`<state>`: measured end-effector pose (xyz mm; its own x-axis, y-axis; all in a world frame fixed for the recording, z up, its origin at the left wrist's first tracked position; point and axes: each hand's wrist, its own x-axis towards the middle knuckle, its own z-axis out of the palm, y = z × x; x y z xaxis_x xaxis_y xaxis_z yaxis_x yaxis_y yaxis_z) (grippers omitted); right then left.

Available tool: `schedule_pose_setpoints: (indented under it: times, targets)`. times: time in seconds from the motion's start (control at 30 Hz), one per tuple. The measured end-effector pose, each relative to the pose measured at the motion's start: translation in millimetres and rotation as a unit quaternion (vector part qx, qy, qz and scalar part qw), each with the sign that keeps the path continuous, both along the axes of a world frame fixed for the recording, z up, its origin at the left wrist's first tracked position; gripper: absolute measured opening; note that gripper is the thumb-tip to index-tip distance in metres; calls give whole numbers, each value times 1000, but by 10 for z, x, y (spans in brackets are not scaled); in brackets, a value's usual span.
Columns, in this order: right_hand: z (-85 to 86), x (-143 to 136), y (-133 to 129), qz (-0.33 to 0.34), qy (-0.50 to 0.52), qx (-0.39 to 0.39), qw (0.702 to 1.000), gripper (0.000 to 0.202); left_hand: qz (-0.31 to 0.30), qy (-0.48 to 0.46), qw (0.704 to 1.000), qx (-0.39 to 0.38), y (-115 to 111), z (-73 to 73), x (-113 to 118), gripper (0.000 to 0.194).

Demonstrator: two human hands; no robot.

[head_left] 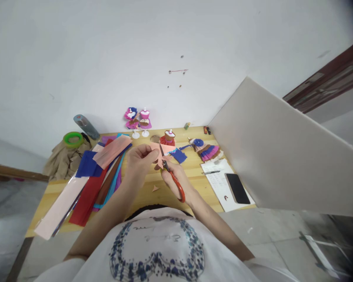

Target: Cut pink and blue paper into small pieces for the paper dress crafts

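Observation:
My left hand (141,160) pinches a piece of peach crepe paper (170,149) above the middle of the table. In my right hand (176,181) are scissors with orange handles (179,187), their dark blades lying across the peach paper. Just behind the paper stands a small dress form with a red skirt (167,139). A blue paper piece (179,155) lies to the right of the scissors. Below my hands a peach scrap (155,188) rests on the wood.
Colored paper sheets (88,192) cover the left side of the table (147,201). Two decorated dress forms (145,114) stand by the wall. On the right are a ruffled paper dress (206,150), a written sheet (213,184), a phone (237,188) and a white upright panel (282,156).

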<state>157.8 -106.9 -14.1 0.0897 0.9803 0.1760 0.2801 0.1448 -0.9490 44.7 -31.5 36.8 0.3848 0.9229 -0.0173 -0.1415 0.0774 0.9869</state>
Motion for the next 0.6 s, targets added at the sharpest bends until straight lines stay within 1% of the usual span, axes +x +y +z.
schedule_pose_setpoints:
  times: [0.2,0.43,0.6]
  targets:
    - [2,-16,-16,-4,14,-11,1000,19,-8,12,1000,-19,4,1,-25,25]
    - [44,-29,-17,-14,12,-20,1000,19,-10,27,1000,-9,46,-51,-47,25]
    - [49,-26,-14,-13,7,-19,1000,22,-8,38,999,-13,52,-43,-58,26]
